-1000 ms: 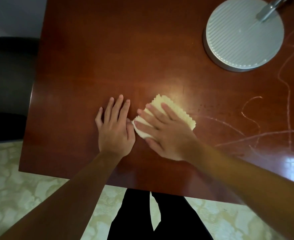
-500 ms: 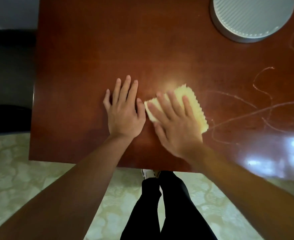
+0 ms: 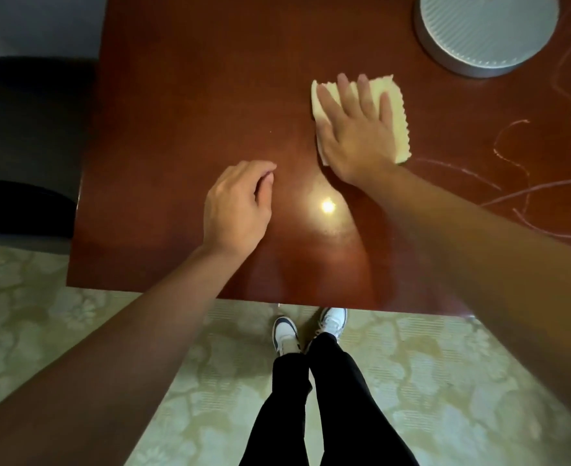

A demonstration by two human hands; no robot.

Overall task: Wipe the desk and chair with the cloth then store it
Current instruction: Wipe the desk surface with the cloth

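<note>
Pale yellow folded cloth [image 3: 396, 109] with zigzag edges lies flat on reddish-brown desk [image 3: 190, 95].

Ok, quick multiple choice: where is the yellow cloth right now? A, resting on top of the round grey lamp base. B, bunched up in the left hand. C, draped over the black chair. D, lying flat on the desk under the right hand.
D: the right hand lies with straight fingers flat on the yellow cloth, pressing it to the desk, while the left hand holds nothing.
</note>
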